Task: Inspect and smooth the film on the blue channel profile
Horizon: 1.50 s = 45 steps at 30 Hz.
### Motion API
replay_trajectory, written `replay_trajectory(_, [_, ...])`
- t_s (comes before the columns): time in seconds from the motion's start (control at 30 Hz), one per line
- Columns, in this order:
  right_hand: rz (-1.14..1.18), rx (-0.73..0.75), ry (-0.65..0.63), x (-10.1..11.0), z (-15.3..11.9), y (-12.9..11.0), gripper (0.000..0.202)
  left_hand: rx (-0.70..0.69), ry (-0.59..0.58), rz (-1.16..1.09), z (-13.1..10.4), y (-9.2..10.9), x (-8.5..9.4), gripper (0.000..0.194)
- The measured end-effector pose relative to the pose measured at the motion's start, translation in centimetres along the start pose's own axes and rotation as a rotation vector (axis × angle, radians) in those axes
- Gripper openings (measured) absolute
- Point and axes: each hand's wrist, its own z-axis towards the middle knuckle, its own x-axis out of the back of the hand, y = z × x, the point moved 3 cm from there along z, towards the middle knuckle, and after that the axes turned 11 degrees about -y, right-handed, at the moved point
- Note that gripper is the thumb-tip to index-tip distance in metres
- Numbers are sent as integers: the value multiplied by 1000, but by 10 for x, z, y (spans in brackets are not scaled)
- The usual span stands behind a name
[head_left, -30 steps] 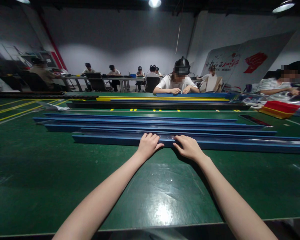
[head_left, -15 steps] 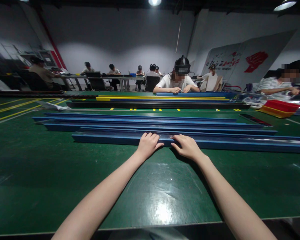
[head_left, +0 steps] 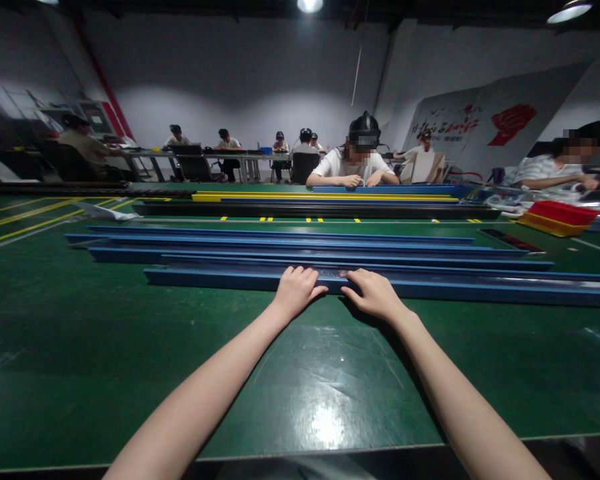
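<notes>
A long blue channel-shaped strip [head_left: 215, 277] lies crosswise on the green table [head_left: 105, 373], its open trough facing up. My left hand [head_left: 296, 289] is closed over its near wall, fingers inside the trough and thumb on the front. A short gap to the right, my right hand [head_left: 374, 292] grips the same wall, thumb apart on the near side. Something clear and shiny [head_left: 336, 273] shows in the trough between my hands; I cannot make out what it is. More blue strips [head_left: 130, 255] lie just behind, roughly parallel.
Farther back are a black strip [head_left: 305, 210] and a yellow strip [head_left: 325, 197]. At right lie a dark phone-like slab [head_left: 511, 241] and stacked red and yellow trays [head_left: 557, 217]. A co-worker [head_left: 353, 160] sits opposite, and another person [head_left: 555, 170] works at right.
</notes>
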Motion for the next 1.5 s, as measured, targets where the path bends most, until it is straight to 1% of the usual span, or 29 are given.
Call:
replay_trajectory(0.67, [-6,5,-3,-1,0,0,33,15,-6,-12,0,0,-1,34])
replay_trajectory(1.03, [2,37,41,-4,0,1,38,16,-24,-10,1,0,-1,35])
replay_trajectory(1.5, [3,45,53,-6,0,3,38,12,-16,-9,0,-1,-1,35])
